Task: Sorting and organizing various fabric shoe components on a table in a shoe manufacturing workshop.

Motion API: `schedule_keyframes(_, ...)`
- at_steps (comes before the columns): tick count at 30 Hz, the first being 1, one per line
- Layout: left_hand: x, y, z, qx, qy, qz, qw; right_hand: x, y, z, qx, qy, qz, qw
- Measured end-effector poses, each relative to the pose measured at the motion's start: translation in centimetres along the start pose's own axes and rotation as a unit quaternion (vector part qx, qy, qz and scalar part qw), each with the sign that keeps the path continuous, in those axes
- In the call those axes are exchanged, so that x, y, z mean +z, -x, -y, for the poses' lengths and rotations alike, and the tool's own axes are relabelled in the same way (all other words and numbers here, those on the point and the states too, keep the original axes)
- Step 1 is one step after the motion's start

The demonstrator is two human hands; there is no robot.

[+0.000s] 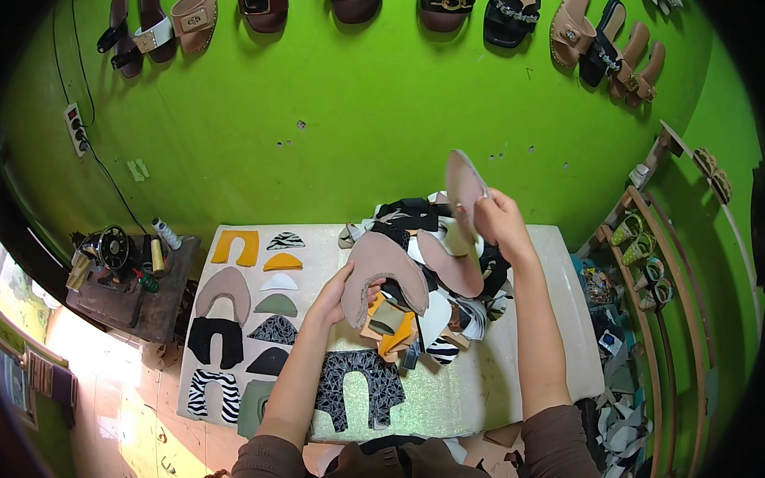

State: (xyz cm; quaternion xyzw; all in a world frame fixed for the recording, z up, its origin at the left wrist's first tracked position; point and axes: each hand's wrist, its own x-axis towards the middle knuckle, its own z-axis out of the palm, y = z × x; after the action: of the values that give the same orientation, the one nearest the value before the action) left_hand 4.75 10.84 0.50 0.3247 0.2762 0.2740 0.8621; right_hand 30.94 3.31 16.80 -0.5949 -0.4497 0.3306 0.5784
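Observation:
My left hand (pixel 335 295) grips a dusty-pink U-shaped upper piece (pixel 382 268), which looks several layers thick, over the left side of a heap of cut pieces. Raised higher at the right, my right hand (pixel 502 224) is closed on a second dusty-pink piece (pixel 465 185), seen nearly edge-on. Below it another dusty-pink piece (pixel 451 266) lies on the heap. Mixed in the heap are black pieces (pixel 407 214), a white piece (pixel 436 315), an olive piece (pixel 388 317) and zebra-striped scraps (pixel 443 350).
Sorted U-shaped and half-moon pieces, including a yellow one (pixel 235 247) and a zebra-striped one (pixel 213 395), lie on the left of the pale table (pixel 554 317). A sewing machine (pixel 113 248) stands far left. Scraps (pixel 621 433) and a wooden rack (pixel 655 331) are at right; sandals (pixel 510 20) hang above.

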Motion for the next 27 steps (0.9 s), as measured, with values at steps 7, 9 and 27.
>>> schedule_keyframes(7, -1.6, -1.5, 1.3, -0.001, 0.063, 0.040, 0.997, 4.5, 2.3, 0.3, 0.031, -0.147, 0.271, 0.951)
schedule_keyframes(9, -0.8, -1.1, 1.0, 0.019, 0.055, 0.036, 0.998, 6.3, 3.3, 0.7, 0.056, -0.222, 0.293, 0.928)
schedule_keyframes(27, -1.8, -1.2, 1.3, -0.011, 0.157, 0.134, 0.978, 7.4, 1.8, -13.7, 0.156, -0.121, 0.055, 0.979)
